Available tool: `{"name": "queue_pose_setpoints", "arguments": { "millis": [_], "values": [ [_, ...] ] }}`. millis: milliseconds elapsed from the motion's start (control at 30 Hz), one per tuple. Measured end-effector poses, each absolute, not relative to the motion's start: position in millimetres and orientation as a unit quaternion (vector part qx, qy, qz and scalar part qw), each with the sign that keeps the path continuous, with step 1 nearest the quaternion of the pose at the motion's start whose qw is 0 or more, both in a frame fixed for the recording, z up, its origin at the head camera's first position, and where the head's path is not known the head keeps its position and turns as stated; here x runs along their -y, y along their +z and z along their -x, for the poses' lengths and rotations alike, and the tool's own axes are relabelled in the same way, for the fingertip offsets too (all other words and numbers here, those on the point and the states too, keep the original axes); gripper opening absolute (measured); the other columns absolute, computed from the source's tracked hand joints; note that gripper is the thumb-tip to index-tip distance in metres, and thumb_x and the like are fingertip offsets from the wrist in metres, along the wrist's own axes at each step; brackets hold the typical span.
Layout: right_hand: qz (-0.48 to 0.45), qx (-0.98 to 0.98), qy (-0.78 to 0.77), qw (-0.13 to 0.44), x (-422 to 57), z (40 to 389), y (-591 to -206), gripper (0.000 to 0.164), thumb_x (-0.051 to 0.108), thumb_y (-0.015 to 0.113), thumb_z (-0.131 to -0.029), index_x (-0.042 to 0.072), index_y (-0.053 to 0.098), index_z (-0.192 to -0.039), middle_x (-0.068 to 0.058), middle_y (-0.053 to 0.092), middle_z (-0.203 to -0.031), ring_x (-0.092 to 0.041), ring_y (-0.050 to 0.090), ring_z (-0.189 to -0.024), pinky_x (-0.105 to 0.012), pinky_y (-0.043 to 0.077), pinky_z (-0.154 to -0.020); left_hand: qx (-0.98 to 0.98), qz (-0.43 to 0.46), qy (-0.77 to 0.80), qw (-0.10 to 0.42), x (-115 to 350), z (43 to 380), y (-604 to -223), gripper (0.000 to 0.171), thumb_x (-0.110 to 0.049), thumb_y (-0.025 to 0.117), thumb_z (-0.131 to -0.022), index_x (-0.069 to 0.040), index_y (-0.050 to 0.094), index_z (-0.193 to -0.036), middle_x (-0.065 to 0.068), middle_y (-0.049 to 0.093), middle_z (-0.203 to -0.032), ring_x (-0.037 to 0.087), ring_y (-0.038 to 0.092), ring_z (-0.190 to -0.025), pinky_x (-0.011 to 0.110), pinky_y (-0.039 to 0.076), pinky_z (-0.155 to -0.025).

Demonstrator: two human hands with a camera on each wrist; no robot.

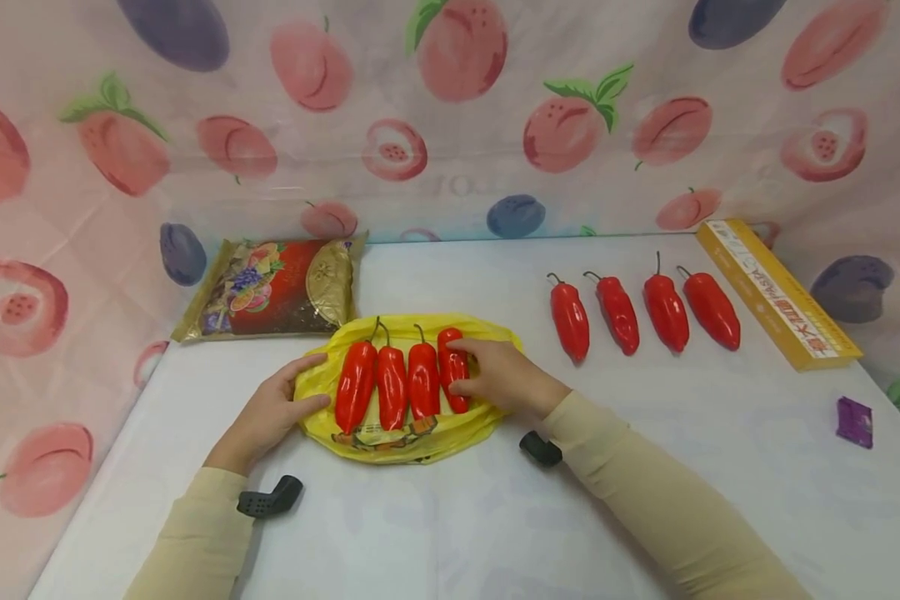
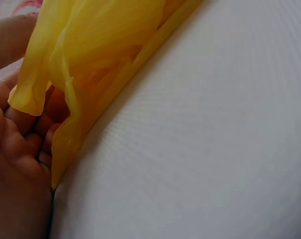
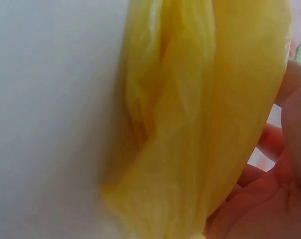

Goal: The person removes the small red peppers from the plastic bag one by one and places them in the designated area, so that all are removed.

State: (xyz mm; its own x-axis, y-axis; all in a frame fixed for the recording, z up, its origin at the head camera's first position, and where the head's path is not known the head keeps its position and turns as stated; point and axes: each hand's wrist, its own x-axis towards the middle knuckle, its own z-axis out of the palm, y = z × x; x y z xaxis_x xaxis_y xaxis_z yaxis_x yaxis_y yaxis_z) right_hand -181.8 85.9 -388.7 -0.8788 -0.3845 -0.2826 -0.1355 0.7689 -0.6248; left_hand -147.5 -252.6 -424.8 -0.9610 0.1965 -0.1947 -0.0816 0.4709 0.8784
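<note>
A yellow plastic bag (image 1: pixel 487 329) lies spread on the table, its mouth facing up. Inside it, side by side, are a red chili pepper (image 1: pixel 356 387) at the left, two more in the middle, and a rightmost red chili pepper (image 1: pixel 456 367). My right hand (image 1: pixel 506 375) holds this last one, thumb and index finger across its side. At the bag's left edge, my left hand (image 1: pixel 270 412) rests with thumb and index finger spread on the rim. Yellow plastic (image 2: pixel 105 45) hides part of the left fingers in the left wrist view; bag folds (image 3: pixel 190 124) hide the right fingertips.
Several red chili peppers (image 1: pixel 666 312) lie in a row at the right. Beyond them is a long yellow pasta box (image 1: pixel 780 292), with a small purple packet (image 1: pixel 855 422) near it. A gold and brown bag (image 1: pixel 277 287) lies at the back left. Fruit-patterned cloth hangs behind.
</note>
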Motion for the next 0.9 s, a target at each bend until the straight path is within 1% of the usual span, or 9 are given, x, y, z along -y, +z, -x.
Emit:
{"name": "queue_pose_setpoints", "arguments": {
  "millis": [67,100,133,267,333,467,533,733,900],
  "values": [
    [0.143,-0.918,-0.308,0.206,-84.2,182.3,-387.2,0.068,0.028,0.078,-0.089,0.017,0.048,-0.15,-0.007,0.052,-0.142,-0.024,0.046,-0.124,-0.034,0.055,-0.089,-0.85,-0.031,0.507,0.135,252.5,147.5,-423.7,0.069,-0.024,0.07,-0.095,-0.008,0.037,-0.153,0.02,0.033,-0.157,0.035,0.044,-0.133,0.042,0.039,-0.109],
    [0.144,-0.917,-0.307,0.209,-83.5,182.7,-386.7,0.069,0.028,0.078,-0.089,0.017,0.047,-0.15,-0.007,0.051,-0.143,-0.024,0.046,-0.124,-0.034,0.055,-0.089,-0.852,-0.031,0.504,0.135,252.4,147.4,-423.2,0.069,-0.024,0.07,-0.095,-0.008,0.037,-0.153,0.02,0.032,-0.157,0.035,0.043,-0.134,0.046,0.037,-0.11],
    [0.144,-0.917,-0.307,0.212,-83.0,183.1,-386.3,0.069,0.027,0.078,-0.089,0.017,0.047,-0.15,-0.007,0.05,-0.144,-0.024,0.046,-0.125,-0.034,0.056,-0.088,-0.854,-0.03,0.501,0.134,252.4,147.4,-422.8,0.069,-0.025,0.07,-0.095,-0.008,0.037,-0.153,0.02,0.032,-0.157,0.035,0.043,-0.134,0.048,0.036,-0.11],
    [0.141,-0.915,-0.303,0.226,-82.8,184.5,-384.3,0.07,0.027,0.078,-0.089,0.02,0.046,-0.151,-0.006,0.048,-0.147,-0.024,0.043,-0.126,-0.031,0.056,-0.085,-0.855,-0.03,0.499,0.138,251.8,147.7,-422.1,0.069,-0.024,0.069,-0.095,-0.009,0.037,-0.154,0.02,0.033,-0.157,0.034,0.045,-0.132,0.04,0.04,-0.107],
    [0.142,-0.913,-0.304,0.232,-83.4,185.8,-383.5,0.07,0.027,0.077,-0.089,0.022,0.046,-0.151,-0.006,0.047,-0.148,-0.024,0.043,-0.126,-0.03,0.056,-0.082,-0.854,-0.03,0.5,0.139,251.4,148.0,-422.2,0.069,-0.025,0.07,-0.095,-0.009,0.037,-0.154,0.02,0.032,-0.157,0.033,0.045,-0.133,0.039,0.04,-0.107],
    [0.144,-0.906,-0.314,0.245,-84.0,189.0,-382.8,0.07,0.025,0.078,-0.089,0.024,0.046,-0.151,-0.005,0.046,-0.149,-0.024,0.042,-0.126,-0.028,0.057,-0.08,-0.851,-0.028,0.506,0.14,250.8,147.9,-422.7,0.07,-0.024,0.07,-0.095,-0.008,0.037,-0.154,0.02,0.03,-0.158,0.036,0.041,-0.136,0.049,0.035,-0.111],
    [0.142,-0.902,-0.322,0.25,-83.8,189.9,-382.6,0.071,0.024,0.079,-0.088,0.025,0.047,-0.151,-0.005,0.046,-0.148,-0.024,0.042,-0.126,-0.028,0.057,-0.079,-0.849,-0.026,0.508,0.14,250.8,147.6,-422.8,0.07,-0.024,0.07,-0.094,-0.008,0.037,-0.153,0.021,0.029,-0.159,0.037,0.04,-0.137,0.052,0.033,-0.112],
    [0.13,-0.898,-0.337,0.25,-81.9,190.7,-384.1,0.074,0.024,0.082,-0.085,0.026,0.048,-0.15,-0.005,0.048,-0.146,-0.024,0.041,-0.126,-0.031,0.058,-0.08,-0.849,-0.025,0.509,0.14,251.3,147.3,-422.7,0.07,-0.024,0.071,-0.094,-0.008,0.037,-0.154,0.021,0.028,-0.159,0.037,0.037,-0.138,0.054,0.031,-0.113],
    [0.129,-0.905,-0.331,0.235,-83.7,190.7,-387.4,0.073,0.026,0.082,-0.084,0.027,0.049,-0.149,-0.004,0.046,-0.148,-0.024,0.041,-0.127,-0.029,0.057,-0.079,-0.851,-0.025,0.506,0.139,250.3,148.9,-423.1,0.071,-0.025,0.071,-0.094,-0.009,0.037,-0.154,0.02,0.028,-0.159,0.038,0.035,-0.139,0.055,0.03,-0.113]
  ]
}}
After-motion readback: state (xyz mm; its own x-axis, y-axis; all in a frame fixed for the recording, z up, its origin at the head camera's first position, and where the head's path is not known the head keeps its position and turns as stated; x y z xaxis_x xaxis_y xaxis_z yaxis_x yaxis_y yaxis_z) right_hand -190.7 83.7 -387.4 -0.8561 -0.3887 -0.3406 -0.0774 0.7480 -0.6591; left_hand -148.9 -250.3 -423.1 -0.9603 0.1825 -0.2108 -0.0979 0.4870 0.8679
